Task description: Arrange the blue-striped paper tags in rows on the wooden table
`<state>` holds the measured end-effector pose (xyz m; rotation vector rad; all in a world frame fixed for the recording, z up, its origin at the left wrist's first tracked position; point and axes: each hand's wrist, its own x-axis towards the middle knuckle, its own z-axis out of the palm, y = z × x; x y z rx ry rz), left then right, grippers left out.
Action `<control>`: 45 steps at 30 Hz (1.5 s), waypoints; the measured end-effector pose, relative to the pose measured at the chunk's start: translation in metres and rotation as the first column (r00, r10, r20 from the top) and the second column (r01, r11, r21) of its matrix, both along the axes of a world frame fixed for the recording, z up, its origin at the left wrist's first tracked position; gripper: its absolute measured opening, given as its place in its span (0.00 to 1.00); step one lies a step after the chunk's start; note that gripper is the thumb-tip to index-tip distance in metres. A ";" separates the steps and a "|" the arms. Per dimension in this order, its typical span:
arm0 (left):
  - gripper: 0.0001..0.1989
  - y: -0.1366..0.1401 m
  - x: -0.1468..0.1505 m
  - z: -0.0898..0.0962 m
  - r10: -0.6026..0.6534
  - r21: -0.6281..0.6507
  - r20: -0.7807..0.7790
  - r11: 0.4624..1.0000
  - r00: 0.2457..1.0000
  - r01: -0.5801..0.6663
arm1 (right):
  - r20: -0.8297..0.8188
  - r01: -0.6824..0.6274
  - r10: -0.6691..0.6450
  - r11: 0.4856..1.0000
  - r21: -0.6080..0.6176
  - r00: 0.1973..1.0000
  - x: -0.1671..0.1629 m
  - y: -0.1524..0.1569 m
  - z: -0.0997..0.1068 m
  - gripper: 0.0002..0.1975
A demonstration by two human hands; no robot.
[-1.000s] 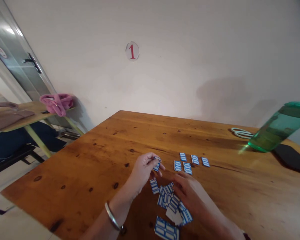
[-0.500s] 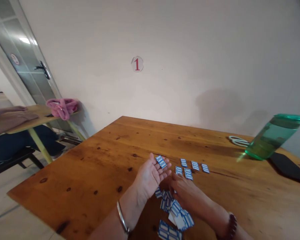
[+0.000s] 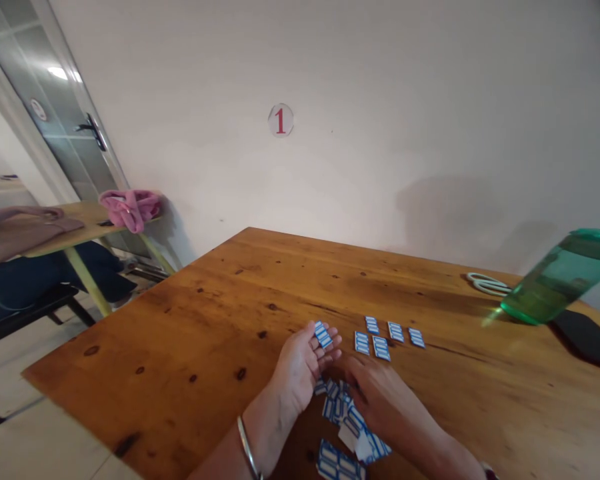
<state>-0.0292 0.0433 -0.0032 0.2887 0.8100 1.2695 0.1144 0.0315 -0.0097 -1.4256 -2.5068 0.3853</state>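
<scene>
My left hand [image 3: 300, 367] is turned palm up, a silver bangle on its wrist. A small blue-and-white label sheet [image 3: 323, 335] lies on its fingers, held there; whether it is one or a stack I cannot tell. My right hand [image 3: 380, 393] reaches down over a loose pile of similar label sheets [image 3: 337, 403], its fingers bent together. What its fingertips hold, if anything, is hidden. White backs [image 3: 364, 447] show on some in the pile. Below them lies a larger blue-and-white sheet [image 3: 337, 461]. Several label sheets [image 3: 381, 347] are laid out separately beyond my right hand.
A green bottle [image 3: 555, 283] stands at the right of the wooden table [image 3: 205, 347], beside a white coiled cable [image 3: 487, 283] and a dark flat object [image 3: 587, 340]. At left, another person's arm [image 3: 25, 227] rests on a second table with a pink cloth [image 3: 131, 208].
The view has shifted slightly, so the scene sits a little further right. My right hand is still at the pile, its fingers a bit lower. My left hand keeps the label sheet.
</scene>
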 end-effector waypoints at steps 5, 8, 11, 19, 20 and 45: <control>0.05 -0.005 0.007 -0.002 0.032 0.059 -0.072 0.998 0.997 -0.027 | -0.663 0.031 -0.291 0.927 -0.375 0.690 0.008 -0.003 0.000 0.09; 0.03 -0.008 0.012 -0.004 -0.001 0.074 -0.132 0.997 0.991 0.011 | -0.770 -0.104 -0.461 0.826 -0.554 0.441 0.012 -0.003 -0.001 0.12; 0.01 -0.011 0.015 -0.006 -0.035 0.109 -0.209 0.992 0.977 0.059 | -0.761 -0.166 -0.592 0.750 -0.641 0.264 0.015 -0.005 -0.004 0.11; 0.09 -0.016 0.024 -0.005 -0.133 0.104 -0.270 0.981 0.954 0.166 | -0.752 -0.179 -0.652 0.732 -0.658 0.100 0.018 -0.009 0.000 0.11; 0.10 -0.016 0.025 -0.006 -0.133 0.092 -0.280 0.982 0.951 0.165 | -0.751 -0.160 -0.652 0.734 -0.659 0.103 0.018 -0.010 0.003 0.12; 0.10 -0.018 0.030 -0.011 -0.178 0.113 -0.370 0.966 0.912 0.234 | -0.760 0.130 -0.602 0.797 -0.590 0.243 0.014 -0.004 -0.002 0.16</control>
